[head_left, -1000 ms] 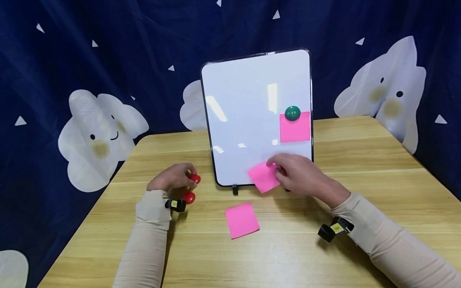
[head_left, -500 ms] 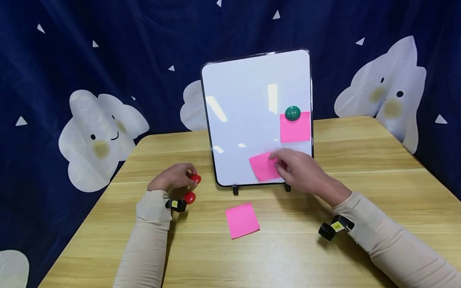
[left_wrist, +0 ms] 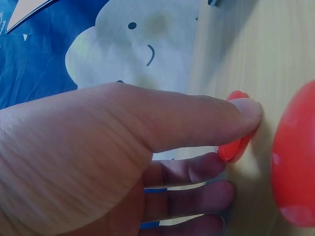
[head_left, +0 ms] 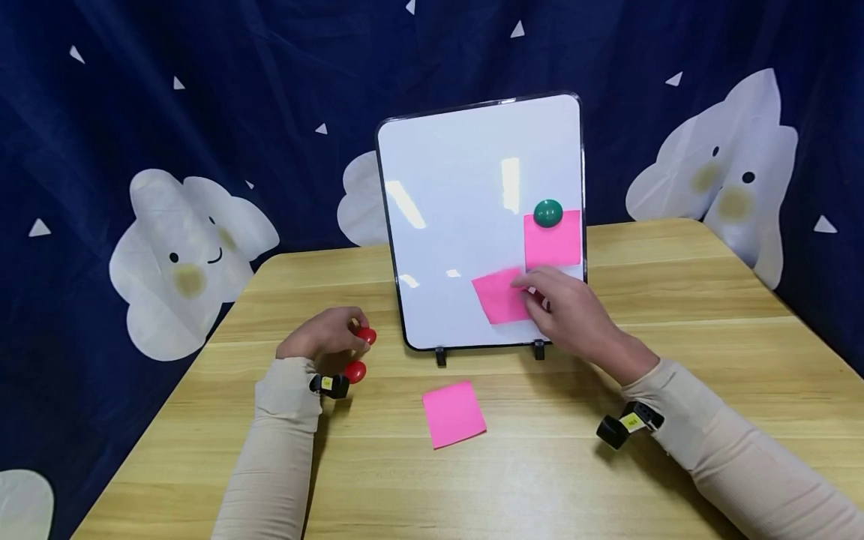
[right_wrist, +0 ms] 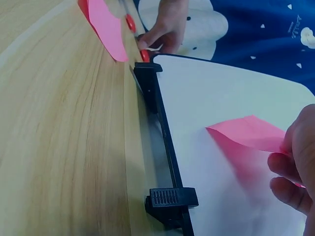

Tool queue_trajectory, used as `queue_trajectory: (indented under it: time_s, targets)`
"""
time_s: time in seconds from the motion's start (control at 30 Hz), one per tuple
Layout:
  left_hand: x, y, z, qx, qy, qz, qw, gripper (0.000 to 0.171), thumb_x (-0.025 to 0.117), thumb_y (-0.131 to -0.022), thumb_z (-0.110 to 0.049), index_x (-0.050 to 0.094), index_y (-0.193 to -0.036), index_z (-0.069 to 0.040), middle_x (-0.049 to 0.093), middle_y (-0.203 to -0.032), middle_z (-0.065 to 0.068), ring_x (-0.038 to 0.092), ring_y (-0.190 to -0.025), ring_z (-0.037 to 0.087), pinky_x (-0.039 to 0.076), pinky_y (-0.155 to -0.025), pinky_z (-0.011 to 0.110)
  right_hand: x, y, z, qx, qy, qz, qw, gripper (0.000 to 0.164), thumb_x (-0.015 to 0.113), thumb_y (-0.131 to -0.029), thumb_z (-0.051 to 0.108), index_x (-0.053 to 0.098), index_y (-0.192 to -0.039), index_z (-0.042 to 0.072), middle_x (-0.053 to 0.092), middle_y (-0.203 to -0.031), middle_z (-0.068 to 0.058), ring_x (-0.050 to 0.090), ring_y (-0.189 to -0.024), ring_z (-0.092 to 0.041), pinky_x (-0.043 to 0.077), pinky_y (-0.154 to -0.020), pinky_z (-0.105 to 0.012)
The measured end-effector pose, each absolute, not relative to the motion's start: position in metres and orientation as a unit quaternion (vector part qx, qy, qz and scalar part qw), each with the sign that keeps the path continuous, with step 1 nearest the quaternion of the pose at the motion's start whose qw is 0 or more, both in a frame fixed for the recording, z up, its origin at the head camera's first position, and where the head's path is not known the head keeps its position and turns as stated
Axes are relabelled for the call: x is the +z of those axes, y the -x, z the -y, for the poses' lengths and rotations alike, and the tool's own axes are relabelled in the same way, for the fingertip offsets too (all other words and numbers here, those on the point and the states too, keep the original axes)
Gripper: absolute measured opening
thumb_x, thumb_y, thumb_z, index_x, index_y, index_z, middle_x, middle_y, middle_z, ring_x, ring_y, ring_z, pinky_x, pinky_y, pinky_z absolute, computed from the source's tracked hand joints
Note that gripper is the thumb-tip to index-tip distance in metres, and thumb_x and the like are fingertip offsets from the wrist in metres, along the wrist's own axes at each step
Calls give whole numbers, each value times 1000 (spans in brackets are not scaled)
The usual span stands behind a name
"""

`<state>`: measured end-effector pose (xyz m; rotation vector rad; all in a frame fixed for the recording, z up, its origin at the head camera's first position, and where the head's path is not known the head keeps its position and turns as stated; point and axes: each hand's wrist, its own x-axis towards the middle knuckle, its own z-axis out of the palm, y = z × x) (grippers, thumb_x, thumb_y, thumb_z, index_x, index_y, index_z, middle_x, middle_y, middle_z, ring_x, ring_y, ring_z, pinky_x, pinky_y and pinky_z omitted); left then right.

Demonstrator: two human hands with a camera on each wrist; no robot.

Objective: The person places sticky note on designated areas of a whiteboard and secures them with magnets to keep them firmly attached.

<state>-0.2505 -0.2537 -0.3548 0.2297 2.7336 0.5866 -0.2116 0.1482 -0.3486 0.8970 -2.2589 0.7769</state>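
Observation:
My right hand [head_left: 570, 311] pinches a pink sticky note [head_left: 498, 296] by its right side, in front of the lower right of the whiteboard [head_left: 452, 217]. In the right wrist view the sticky note [right_wrist: 248, 132] bends and casts a pinkish shadow on the board. Above it, a green round magnet [head_left: 548, 213] overlaps the top of another pink sticky note [head_left: 553, 244] on the board. On the left, my left hand [head_left: 326, 332] holds a red round magnet [left_wrist: 237, 147] between thumb and finger at the tabletop. A second red magnet [head_left: 355, 370] lies just in front of that hand.
One more pink sticky note [head_left: 454, 414] lies on the wooden table [head_left: 540, 480], in front of the board. Black feet [head_left: 441, 356] support the board's lower edge. Behind the table hangs a dark blue curtain [head_left: 270, 82] with cloud faces.
My right hand has risen and shifted slightly right with the sticky note, from the board's bottom edge to just under the posted note. The left hand stays put.

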Motion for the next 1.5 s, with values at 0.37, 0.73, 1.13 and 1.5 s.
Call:
queue_trajectory:
  time_s: [0.37, 0.73, 1.13, 1.5]
  targets:
    - [-355, 250, 254, 206, -80, -961, 163, 29, 77, -85, -20, 64, -109, -10, 64, -102, 9, 57, -93, 28, 46, -81, 42, -345, 215, -147, 306, -334, 833, 318, 34, 73, -84, -6, 69, -118, -3, 65, -108, -13, 59, -80, -16, 54, -65, -32]
    - [-355, 249, 252, 208, -74, -961, 168, 27, 77, -87, -20, 64, -108, -10, 64, -103, 8, 57, -90, 27, 46, -78, 40, -343, 218, -147, 316, -338, 819, 340, 35, 73, -80, -13, 71, -114, -6, 65, -99, -15, 59, -76, -19, 54, -63, -34]
    - [-354, 248, 252, 214, -74, -960, 164, 27, 77, -86, -21, 63, -106, -9, 64, -101, 7, 56, -89, 26, 44, -76, 38, -330, 235, -146, 325, -320, 813, 362, 31, 73, -81, -12, 73, -111, -5, 65, -92, -14, 55, -76, -20, 43, -66, -19]
    - [-355, 247, 253, 216, -68, -961, 161, 26, 76, -88, -23, 63, -107, -11, 64, -104, 7, 57, -89, 26, 45, -77, 38, -324, 243, -135, 306, -293, 835, 350, 30, 70, -84, -9, 73, -114, -4, 58, -88, -10, 50, -74, -20, 39, -61, -25]
